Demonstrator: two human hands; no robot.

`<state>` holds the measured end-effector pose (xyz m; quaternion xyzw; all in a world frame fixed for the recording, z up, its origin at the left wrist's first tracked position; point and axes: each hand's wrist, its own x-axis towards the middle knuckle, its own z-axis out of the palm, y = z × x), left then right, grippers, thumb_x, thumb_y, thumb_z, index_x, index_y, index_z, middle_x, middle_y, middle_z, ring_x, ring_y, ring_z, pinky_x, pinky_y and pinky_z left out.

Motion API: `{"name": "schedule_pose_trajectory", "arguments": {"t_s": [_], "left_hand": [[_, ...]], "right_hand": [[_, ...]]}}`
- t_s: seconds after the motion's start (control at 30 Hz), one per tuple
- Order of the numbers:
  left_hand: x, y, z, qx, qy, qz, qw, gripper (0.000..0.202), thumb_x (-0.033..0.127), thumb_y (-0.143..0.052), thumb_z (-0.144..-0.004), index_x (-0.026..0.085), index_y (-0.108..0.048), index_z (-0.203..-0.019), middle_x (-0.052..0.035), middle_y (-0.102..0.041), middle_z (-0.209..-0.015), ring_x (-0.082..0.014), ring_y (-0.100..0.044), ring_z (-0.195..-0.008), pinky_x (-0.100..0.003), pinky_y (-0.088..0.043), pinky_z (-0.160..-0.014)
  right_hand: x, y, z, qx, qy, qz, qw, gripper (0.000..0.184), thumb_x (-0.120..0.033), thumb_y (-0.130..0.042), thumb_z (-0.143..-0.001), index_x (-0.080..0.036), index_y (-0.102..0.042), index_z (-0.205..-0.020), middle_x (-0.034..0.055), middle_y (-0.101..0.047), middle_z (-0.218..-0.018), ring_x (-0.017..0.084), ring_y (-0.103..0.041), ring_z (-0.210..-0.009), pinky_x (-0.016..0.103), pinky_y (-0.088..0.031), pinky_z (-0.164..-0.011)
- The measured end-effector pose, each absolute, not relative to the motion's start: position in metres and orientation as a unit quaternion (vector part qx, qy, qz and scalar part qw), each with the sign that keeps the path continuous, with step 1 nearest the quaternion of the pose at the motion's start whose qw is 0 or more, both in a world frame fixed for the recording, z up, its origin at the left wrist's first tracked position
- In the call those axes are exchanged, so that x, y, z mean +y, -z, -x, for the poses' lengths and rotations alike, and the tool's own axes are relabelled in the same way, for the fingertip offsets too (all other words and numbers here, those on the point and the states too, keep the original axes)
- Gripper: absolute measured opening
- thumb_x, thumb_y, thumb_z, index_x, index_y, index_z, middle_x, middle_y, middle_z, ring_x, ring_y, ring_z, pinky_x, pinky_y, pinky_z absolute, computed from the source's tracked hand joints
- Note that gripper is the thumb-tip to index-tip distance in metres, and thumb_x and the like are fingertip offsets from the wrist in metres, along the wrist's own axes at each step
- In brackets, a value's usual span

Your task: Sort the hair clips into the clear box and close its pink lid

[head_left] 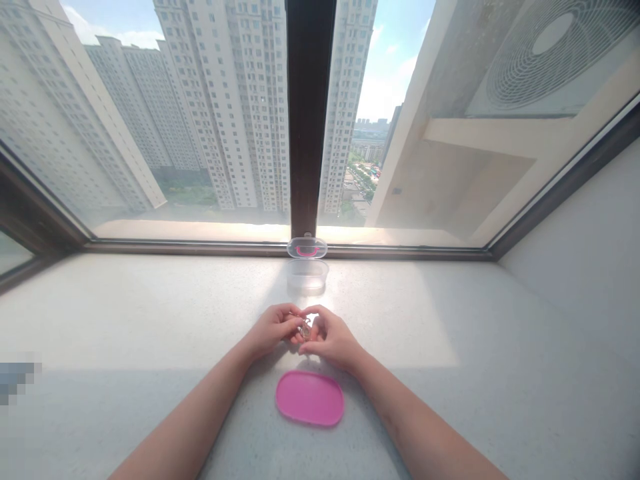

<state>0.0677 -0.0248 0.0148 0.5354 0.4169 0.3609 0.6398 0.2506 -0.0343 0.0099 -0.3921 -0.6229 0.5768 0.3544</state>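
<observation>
Small metal piece: right there between your fingertips, above the middle of the windowsill, its fine detail too small to read (305, 329).
Left hand: thumb and fingers closed in a pinch on the piece, seemingly to steady it (278, 328).
Right hand: half-curled around the other side, thumb apart from the index; you're cupping close, perhaps as a guard, though whether it grips, I can't tell (330, 339).
Pink tray: flat between your forearms, probably placed to stay within reach (310, 399).
Clear box: lid up, by the sill's far edge, likely parked clear of your fingers (307, 276).
</observation>
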Motion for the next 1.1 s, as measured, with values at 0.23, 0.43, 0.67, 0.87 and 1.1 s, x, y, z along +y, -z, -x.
{"name": "schedule_pose_trajectory", "arguments": {"t_s": [0.23,0.43,0.67,0.87,1.1], "left_hand": [[-0.024,-0.014,-0.065,0.414,-0.374,-0.526,0.642,0.024,0.034,-0.069,-0.078,0.011,-0.065,-0.079,-0.0059,-0.068,-0.072,-0.0107,-0.059,-0.055,-0.023,-0.046,-0.056],[-0.024,-0.016,-0.062,0.395,-0.399,-0.564,0.605,0.013,0.024,-0.070,-0.077,0.012,-0.073,-0.078,-0.0047,-0.065,-0.075,-0.0120,-0.058,-0.066,-0.024,-0.045,-0.064],[-0.023,-0.017,-0.060,0.370,-0.422,-0.578,0.592,0.008,0.020,-0.071,-0.076,0.014,-0.076,-0.077,-0.0032,-0.061,-0.078,-0.0117,-0.057,-0.068,-0.024,-0.044,-0.066],[-0.024,-0.017,-0.060,0.374,-0.440,-0.552,0.602,0.010,0.023,-0.071,-0.077,0.014,-0.075,-0.079,-0.0027,-0.062,-0.077,-0.0125,-0.058,-0.068,-0.024,-0.044,-0.066],[-0.022,-0.012,-0.058,0.391,-0.456,-0.531,0.598,0.014,0.026,-0.071,-0.077,0.013,-0.072,-0.084,-0.0034,-0.065,-0.072,-0.0135,-0.058,-0.069,-0.024,-0.043,-0.067]], "right_hand": [[-0.030,-0.001,-0.251,-0.595,-0.593,0.373,0.394,0.052,-0.029,-0.081,-0.064,-0.021,-0.056,-0.110,-0.0081,-0.051,-0.062,0.008,-0.045,-0.050,0.021,-0.036,-0.050],[-0.027,0.001,-0.250,-0.620,-0.540,0.392,0.412,0.031,-0.030,-0.074,-0.071,-0.018,-0.062,-0.096,-0.0033,-0.055,-0.071,0.008,-0.046,-0.052,0.021,-0.037,-0.049],[-0.029,-0.002,-0.249,-0.630,-0.535,0.415,0.381,0.025,-0.035,-0.071,-0.074,-0.016,-0.071,-0.090,0.0021,-0.063,-0.069,0.011,-0.052,-0.052,0.023,-0.042,-0.049],[-0.029,0.001,-0.247,-0.616,-0.572,0.382,0.384,0.025,-0.034,-0.067,-0.078,-0.014,-0.073,-0.092,0.0026,-0.065,-0.069,0.010,-0.051,-0.051,0.023,-0.042,-0.047],[-0.028,0.001,-0.247,-0.595,-0.552,0.405,0.421,0.031,-0.027,-0.067,-0.075,-0.013,-0.071,-0.102,0.0015,-0.065,-0.066,0.009,-0.050,-0.047,0.022,-0.040,-0.045]]}}
